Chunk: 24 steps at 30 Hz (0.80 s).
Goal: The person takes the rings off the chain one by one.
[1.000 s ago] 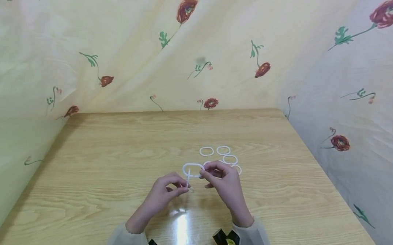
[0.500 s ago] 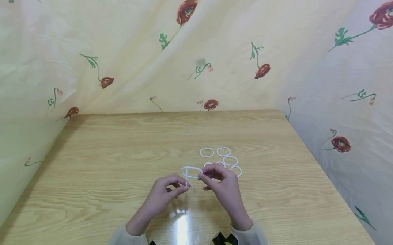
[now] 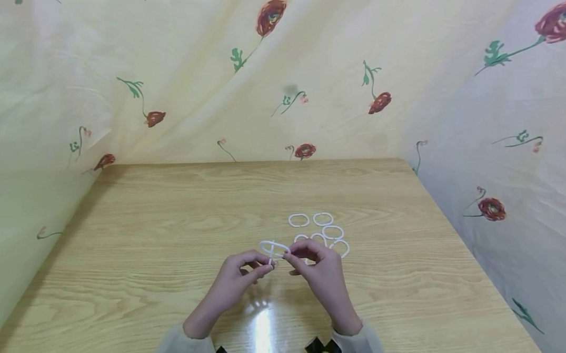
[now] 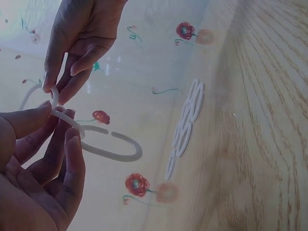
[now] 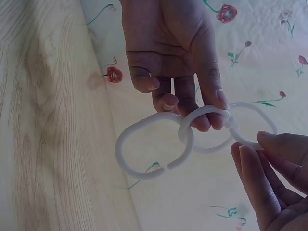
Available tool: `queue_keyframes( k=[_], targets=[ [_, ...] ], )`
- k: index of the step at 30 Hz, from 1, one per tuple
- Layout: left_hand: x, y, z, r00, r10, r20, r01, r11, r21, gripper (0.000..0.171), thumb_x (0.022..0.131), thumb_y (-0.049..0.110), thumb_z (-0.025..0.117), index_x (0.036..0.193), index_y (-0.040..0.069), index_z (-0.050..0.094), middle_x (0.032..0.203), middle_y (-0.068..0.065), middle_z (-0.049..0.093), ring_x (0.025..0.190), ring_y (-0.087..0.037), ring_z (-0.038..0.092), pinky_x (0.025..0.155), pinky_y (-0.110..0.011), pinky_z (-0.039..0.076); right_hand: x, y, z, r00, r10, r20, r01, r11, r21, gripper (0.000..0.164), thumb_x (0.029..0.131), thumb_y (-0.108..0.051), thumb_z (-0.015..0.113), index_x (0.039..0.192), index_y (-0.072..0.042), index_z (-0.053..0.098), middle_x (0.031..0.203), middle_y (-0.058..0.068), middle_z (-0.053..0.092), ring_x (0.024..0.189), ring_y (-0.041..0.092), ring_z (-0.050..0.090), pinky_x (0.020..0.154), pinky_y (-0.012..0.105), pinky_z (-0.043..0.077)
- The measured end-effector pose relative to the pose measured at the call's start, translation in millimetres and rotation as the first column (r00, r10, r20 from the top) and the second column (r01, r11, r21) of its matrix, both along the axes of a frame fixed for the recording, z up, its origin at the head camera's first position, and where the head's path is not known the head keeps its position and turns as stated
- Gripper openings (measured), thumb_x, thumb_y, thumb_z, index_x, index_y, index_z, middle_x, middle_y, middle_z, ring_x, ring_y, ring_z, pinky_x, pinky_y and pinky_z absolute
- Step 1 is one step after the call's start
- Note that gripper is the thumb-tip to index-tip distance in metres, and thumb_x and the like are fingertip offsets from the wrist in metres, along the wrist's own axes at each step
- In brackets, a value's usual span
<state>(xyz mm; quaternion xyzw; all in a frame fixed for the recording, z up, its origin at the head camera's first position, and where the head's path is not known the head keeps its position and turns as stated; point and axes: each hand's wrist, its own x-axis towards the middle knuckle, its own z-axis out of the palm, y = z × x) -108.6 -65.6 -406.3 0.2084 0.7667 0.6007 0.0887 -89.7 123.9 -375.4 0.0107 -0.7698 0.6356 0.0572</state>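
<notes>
My left hand [image 3: 242,273] pinches a white oval plastic link [image 5: 204,109] between thumb and fingers. A second white link [image 5: 120,139], with a narrow gap in its side, hangs looped through that one. My right hand [image 3: 322,261] pinches a third link [image 5: 262,113] by its end. In the right wrist view, the third link crosses the one in my left hand close to my fingertips; fingers partly cover that spot. Both hands are above the table, close together.
Several loose white oval links [image 4: 185,122] lie on the wooden table [image 3: 171,218] just beyond my right hand, which partly hides some. A flowered cloth [image 3: 189,96] hangs behind and at the sides. Black devices [image 3: 315,350] sit at the wrists.
The link in my right hand has tilted flatter and come slightly down and left. My right hand has shifted a little left, and the hands are slightly closer together.
</notes>
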Motion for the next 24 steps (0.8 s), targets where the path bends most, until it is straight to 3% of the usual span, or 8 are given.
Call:
queue_keyframes(
  k=[4, 10, 16, 24],
  targets=[
    [-0.1, 0.6, 0.1, 1.000, 0.008, 0.000, -0.008, 1.000, 0.009, 0.018, 0.094, 0.019, 0.063, 0.102, 0.005, 0.070, 0.102, -0.013, 0.072, 0.085, -0.022, 0.065, 0.068, -0.029, 0.059, 0.9, -1.1, -1.5, 1.000, 0.011, -0.012, -0.011, 1.000, 0.003, 0.009, 0.080, 0.001, 0.075, 0.087, 0.001, 0.069, 0.090, 0.018, 0.069, 0.077, 0.005, 0.068, 0.060, 0.028, 0.061],
    [-0.2, 1.4, 0.4, 1.000, 0.021, 0.004, -0.021, 1.000, 0.018, 0.019, 0.093, 0.019, 0.064, 0.103, 0.005, 0.071, 0.102, -0.013, 0.071, 0.083, -0.007, 0.060, 0.067, -0.028, 0.059, 3.0, -2.9, 0.0, 1.000, 0.002, -0.022, -0.002, 1.000, 0.003, 0.009, 0.079, 0.002, 0.075, 0.086, 0.001, 0.069, 0.088, 0.018, 0.069, 0.077, 0.004, 0.068, 0.059, 0.027, 0.061],
    [0.5, 1.6, 2.5, 1.000, 0.029, 0.009, -0.029, 0.999, 0.036, 0.020, 0.093, 0.018, 0.064, 0.104, 0.003, 0.071, 0.102, -0.015, 0.071, 0.083, -0.022, 0.063, 0.068, -0.026, 0.058, 4.0, -4.5, -0.5, 0.998, 0.006, -0.055, -0.004, 1.000, 0.021, 0.008, 0.079, 0.002, 0.075, 0.085, 0.001, 0.070, 0.088, 0.017, 0.070, 0.078, 0.003, 0.068, 0.058, 0.027, 0.061],
    [0.4, 2.6, 2.8, 0.999, 0.039, 0.021, -0.039, 0.999, 0.027, 0.023, 0.094, 0.020, 0.063, 0.103, 0.001, 0.071, 0.101, -0.015, 0.071, 0.083, -0.021, 0.064, 0.068, -0.028, 0.059, 5.1, -5.7, -3.1, 0.990, 0.006, -0.144, 0.001, 0.999, 0.051, 0.007, 0.080, 0.001, 0.075, 0.084, -0.002, 0.070, 0.085, 0.014, 0.070, 0.079, 0.005, 0.069, 0.056, 0.027, 0.061]
  ],
)
